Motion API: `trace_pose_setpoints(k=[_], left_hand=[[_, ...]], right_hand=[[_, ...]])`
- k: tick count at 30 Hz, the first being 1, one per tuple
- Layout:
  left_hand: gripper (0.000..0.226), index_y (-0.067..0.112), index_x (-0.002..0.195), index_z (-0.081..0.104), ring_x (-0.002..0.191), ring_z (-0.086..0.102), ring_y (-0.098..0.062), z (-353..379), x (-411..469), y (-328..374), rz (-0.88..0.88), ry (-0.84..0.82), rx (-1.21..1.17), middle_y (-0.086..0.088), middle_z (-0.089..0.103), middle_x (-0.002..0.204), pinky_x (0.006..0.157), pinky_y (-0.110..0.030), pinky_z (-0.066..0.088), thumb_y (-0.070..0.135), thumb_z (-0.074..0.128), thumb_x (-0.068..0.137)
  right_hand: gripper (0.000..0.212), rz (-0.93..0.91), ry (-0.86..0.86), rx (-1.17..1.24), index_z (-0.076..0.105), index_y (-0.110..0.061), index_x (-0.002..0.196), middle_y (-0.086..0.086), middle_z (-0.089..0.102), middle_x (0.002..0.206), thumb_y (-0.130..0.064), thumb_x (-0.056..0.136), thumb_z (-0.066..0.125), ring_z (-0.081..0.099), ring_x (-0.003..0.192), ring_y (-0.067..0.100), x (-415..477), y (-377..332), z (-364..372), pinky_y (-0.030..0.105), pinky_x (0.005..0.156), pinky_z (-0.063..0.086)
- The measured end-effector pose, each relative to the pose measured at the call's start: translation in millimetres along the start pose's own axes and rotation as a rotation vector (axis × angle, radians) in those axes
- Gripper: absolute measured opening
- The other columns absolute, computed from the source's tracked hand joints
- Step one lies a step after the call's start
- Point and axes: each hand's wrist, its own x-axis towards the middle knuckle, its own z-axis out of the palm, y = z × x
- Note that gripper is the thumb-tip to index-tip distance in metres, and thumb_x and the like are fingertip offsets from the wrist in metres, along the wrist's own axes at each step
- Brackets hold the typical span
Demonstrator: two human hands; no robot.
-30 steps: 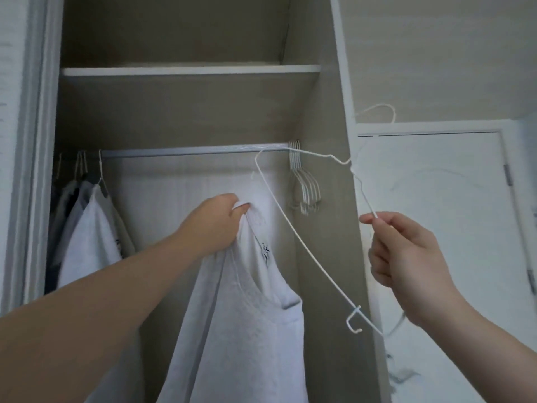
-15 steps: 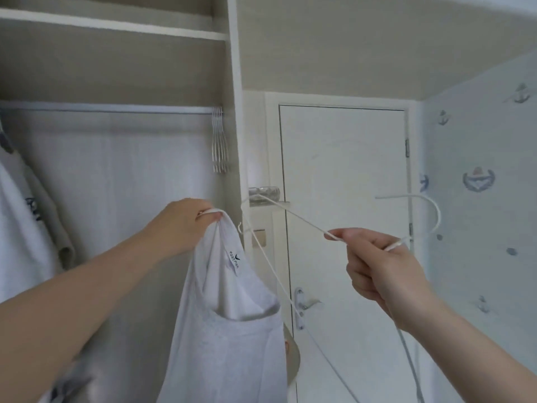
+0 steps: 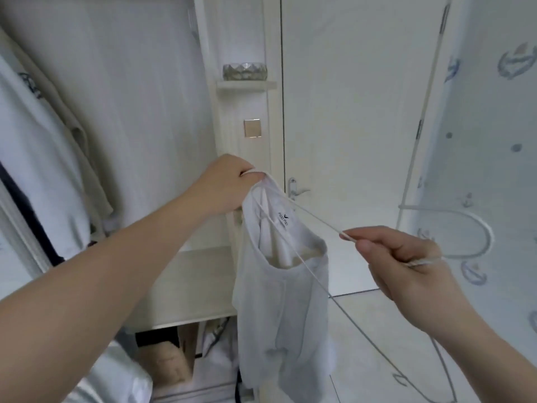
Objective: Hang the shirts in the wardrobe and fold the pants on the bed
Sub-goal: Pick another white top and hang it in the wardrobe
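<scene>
The white shirt [image 3: 279, 309] hangs in the air in front of the open wardrobe [image 3: 162, 82], not yet on the rail. Its neck opening faces up and toward the camera, and a small label [image 3: 283, 220] shows inside the collar. The left hand [image 3: 229, 184] holds the shirt up by the back of the collar; its fingers [image 3: 250, 175] are curled tight around the fabric.

The right hand [image 3: 406, 266] is just to the right of the shirt and a little lower. Its fingers [image 3: 374, 244] are closed around a white wire hanger [image 3: 316, 218], near the neck of the hook. The hook curves out to the right of this hand. One shoulder wire runs from this hand up to the collar, close to the left hand. The other wire crosses the neck opening and goes down to the right. I cannot tell if the end of the hanger is already inside the shirt.

In the wardrobe at the left, other light garments [image 3: 37, 146] hang, and below there is a pale shelf [image 3: 189, 286]. Behind the shirt is a white door [image 3: 348, 97] with a metal handle [image 3: 295, 189]. On a small ledge beside the door stands a silver bowl [image 3: 245, 71], and under it is a square wall switch [image 3: 252, 128]. The wall at the right has wallpaper [image 3: 494, 117] with blue figures.
</scene>
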Motion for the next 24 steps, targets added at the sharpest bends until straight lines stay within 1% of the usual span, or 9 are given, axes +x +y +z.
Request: trace_pose_setpoints(k=[2,4,8,10,14,16,18,21,24], left_hand=[[0.045,-0.004,0.068,0.047,0.058,0.038,-0.022,13.9,-19.8,15.3,0.024,-0.026,0.083,-0.011,0.039,0.064,0.053,-0.029,0.027,0.026,0.055,0.102],[0.046,-0.005,0.069,0.048,0.059,0.034,-0.022,25.6,-35.6,29.3,0.066,-0.047,0.145,-0.011,0.039,0.065,0.051,-0.029,0.024,0.026,0.054,0.102],[0.046,0.004,0.064,0.043,0.057,0.036,-0.021,48.6,-63.6,50.9,0.13,-0.136,0.143,-0.009,0.038,0.059,0.055,-0.033,0.025,0.027,0.055,0.102],[0.045,0.0,0.067,0.051,0.059,0.039,-0.023,61.7,-76.4,60.1,0.17,-0.195,0.134,-0.015,0.043,0.061,0.055,-0.032,0.027,0.028,0.056,0.101],[0.048,0.01,0.061,0.041,0.056,0.036,-0.017,90.3,-103.1,72.5,0.211,-0.377,0.105,-0.005,0.04,0.06,0.057,-0.035,0.028,0.03,0.057,0.101],[0.043,0.011,0.064,0.051,0.059,0.043,-0.019,104.6,-115.3,71.6,0.185,-0.441,0.111,-0.002,0.049,0.062,0.06,-0.038,0.035,0.033,0.058,0.101],[0.035,0.015,0.07,0.062,0.065,0.053,-0.018,114.2,-123.5,71.4,0.196,-0.426,0.143,-0.001,0.059,0.067,0.064,-0.04,0.042,0.036,0.058,0.099],[0.036,0.021,0.064,0.057,0.058,0.05,-0.008,122.0,-130.6,79.7,0.257,-0.422,0.083,0.008,0.055,0.059,0.055,-0.035,0.038,0.037,0.059,0.096],[0.036,0.032,0.064,0.06,0.072,0.054,-0.009,129.4,-139.0,78.6,0.307,-0.521,0.1,0.009,0.057,0.071,0.071,-0.039,0.046,0.047,0.051,0.096]], right_hand=[[0.026,0.0,-0.026,-0.032,0.077,-0.035,0.092,-0.015,0.039,0.043,-0.015,0.097,0.062,0.033,0.042,0.004,-13.9,4.8,-9.2,0.008,0.045,0.028],[0.019,0.015,-0.06,-0.014,0.077,-0.031,0.095,-0.017,0.041,0.044,-0.019,0.096,0.062,0.035,0.041,0.003,-27.1,7.6,-14.0,0.006,0.046,0.029],[0.016,0.096,-0.102,-0.125,0.076,-0.024,0.097,-0.015,0.04,0.048,-0.019,0.099,0.061,0.034,0.042,0.004,-47.5,31.6,-10.6,0.009,0.046,0.028],[0.016,0.171,-0.153,-0.163,0.075,-0.018,0.098,-0.017,0.047,0.048,-0.013,0.099,0.06,0.039,0.043,0.002,-59.1,48.9,-3.2,0.009,0.047,0.029],[0.017,0.303,-0.17,-0.054,0.076,-0.013,0.092,-0.016,0.048,0.048,-0.012,0.098,0.061,0.039,0.044,0.002,-77.7,70.7,0.8,0.011,0.046,0.03],[0.017,0.245,-0.115,0.023,0.075,-0.013,0.087,-0.016,0.047,0.05,-0.02,0.095,0.061,0.039,0.046,0.002,-84.7,73.9,-7.5,0.011,0.047,0.032],[0.016,0.207,-0.071,0.088,0.073,-0.016,0.085,-0.016,0.046,0.051,-0.02,0.093,0.06,0.038,0.047,0.002,-91.5,76.9,-8.0,0.012,0.047,0.033],[0.018,0.276,-0.091,0.149,0.07,-0.007,0.083,-0.017,0.044,0.05,-0.005,0.095,0.058,0.036,0.046,0.003,-106.2,83.5,11.1,0.016,0.048,0.03],[0.022,0.284,-0.096,0.225,0.066,-0.014,0.071,-0.011,0.039,0.049,-0.011,0.091,0.057,0.031,0.045,0.008,-117.4,84.4,19.4,0.019,0.045,0.027]])
